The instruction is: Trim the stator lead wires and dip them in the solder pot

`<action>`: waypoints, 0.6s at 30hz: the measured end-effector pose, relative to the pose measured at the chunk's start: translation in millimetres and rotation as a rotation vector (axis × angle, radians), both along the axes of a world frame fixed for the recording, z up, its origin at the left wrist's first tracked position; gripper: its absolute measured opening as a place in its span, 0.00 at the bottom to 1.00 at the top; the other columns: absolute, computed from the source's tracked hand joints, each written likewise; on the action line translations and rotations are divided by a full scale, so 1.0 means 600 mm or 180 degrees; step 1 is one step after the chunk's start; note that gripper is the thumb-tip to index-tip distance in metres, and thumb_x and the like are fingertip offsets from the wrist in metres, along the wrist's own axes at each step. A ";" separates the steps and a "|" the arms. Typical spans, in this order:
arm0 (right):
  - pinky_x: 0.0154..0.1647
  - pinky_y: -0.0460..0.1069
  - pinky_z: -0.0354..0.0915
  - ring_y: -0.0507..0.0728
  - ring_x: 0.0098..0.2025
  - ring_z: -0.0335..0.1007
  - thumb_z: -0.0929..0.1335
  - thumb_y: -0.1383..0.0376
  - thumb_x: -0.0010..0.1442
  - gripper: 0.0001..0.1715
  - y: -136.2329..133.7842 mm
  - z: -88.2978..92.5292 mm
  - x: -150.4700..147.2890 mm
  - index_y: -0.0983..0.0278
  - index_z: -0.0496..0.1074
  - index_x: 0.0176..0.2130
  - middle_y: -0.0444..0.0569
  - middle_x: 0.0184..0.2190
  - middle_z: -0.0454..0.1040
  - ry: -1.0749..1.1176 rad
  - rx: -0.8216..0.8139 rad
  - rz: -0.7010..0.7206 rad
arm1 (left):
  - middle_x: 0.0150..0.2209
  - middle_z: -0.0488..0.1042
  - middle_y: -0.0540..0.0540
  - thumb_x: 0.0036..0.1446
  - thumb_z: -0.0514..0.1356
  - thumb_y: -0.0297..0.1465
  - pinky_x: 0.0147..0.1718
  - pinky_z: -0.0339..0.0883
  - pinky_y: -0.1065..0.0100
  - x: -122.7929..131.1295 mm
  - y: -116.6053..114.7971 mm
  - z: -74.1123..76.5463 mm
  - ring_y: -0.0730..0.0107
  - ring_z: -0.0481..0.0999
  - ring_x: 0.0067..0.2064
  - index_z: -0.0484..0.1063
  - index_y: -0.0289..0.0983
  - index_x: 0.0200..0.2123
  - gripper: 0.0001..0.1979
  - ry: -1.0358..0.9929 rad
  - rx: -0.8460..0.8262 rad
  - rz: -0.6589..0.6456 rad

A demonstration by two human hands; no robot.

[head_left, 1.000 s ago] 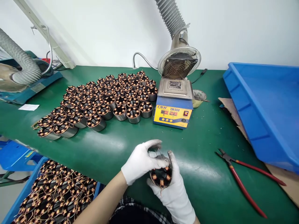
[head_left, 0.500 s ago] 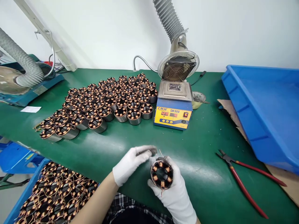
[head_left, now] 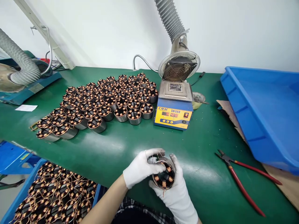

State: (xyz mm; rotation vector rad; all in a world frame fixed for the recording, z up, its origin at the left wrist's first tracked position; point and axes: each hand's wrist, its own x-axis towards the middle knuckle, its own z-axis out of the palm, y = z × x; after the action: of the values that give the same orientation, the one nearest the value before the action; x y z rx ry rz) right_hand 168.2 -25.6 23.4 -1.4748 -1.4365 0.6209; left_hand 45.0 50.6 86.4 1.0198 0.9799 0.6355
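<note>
A motor stator, a round metal ring with copper coils inside, is held over the near part of the bench. My right hand, in a white glove, wraps round its right side and underside. On the far left side, my gloved left hand closes on the same stator, its thumb across the rim and its fingers behind. Thin wire ends stick up between that thumb and the fingers. Another wire end hangs from the near rim.
Several rows of stators stand on the green bench. Behind is a solder pot under a fume hood. Red-handled cutters lie right, beside a blue tray. A blue crate of wired stators is lower left.
My left hand has moved right, from beside the stator onto its far left rim. My right hand keeps its grip, and the stator has shifted slightly right.
</note>
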 end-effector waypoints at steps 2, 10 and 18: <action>0.44 0.56 0.71 0.65 0.46 0.72 0.71 0.60 0.46 0.53 0.000 -0.003 0.001 0.66 0.42 0.62 0.63 0.47 0.70 0.0090 -0.0149 0.0038 | 0.42 0.78 0.40 0.38 0.65 0.29 0.46 0.68 0.60 0.010 -0.003 -0.002 0.56 0.75 0.45 0.74 0.33 0.40 0.20 0.0003 0.0034 0.0047; 0.41 0.57 0.71 0.66 0.42 0.74 0.73 0.62 0.38 0.48 -0.006 -0.013 -0.001 0.63 0.51 0.55 0.59 0.44 0.73 0.0235 -0.0220 -0.0213 | 0.48 0.74 0.37 0.40 0.65 0.33 0.52 0.63 0.60 0.000 -0.001 -0.011 0.55 0.72 0.50 0.68 0.28 0.49 0.30 0.0384 0.0385 -0.0316; 0.31 0.52 0.70 0.59 0.30 0.73 0.74 0.67 0.33 0.33 0.048 0.093 0.078 0.60 0.64 0.42 0.47 0.32 0.76 0.2394 -0.1229 0.0219 | 0.48 0.76 0.44 0.46 0.64 0.43 0.45 0.72 0.63 -0.102 -0.063 -0.054 0.58 0.75 0.48 0.68 0.43 0.49 0.27 0.2686 0.3353 -0.0316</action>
State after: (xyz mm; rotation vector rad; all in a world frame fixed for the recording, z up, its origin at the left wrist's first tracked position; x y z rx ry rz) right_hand 215.3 3.5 78.9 -1.2592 -0.7999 1.3810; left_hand -16.1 12.7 54.0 2.3810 1.3129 0.6432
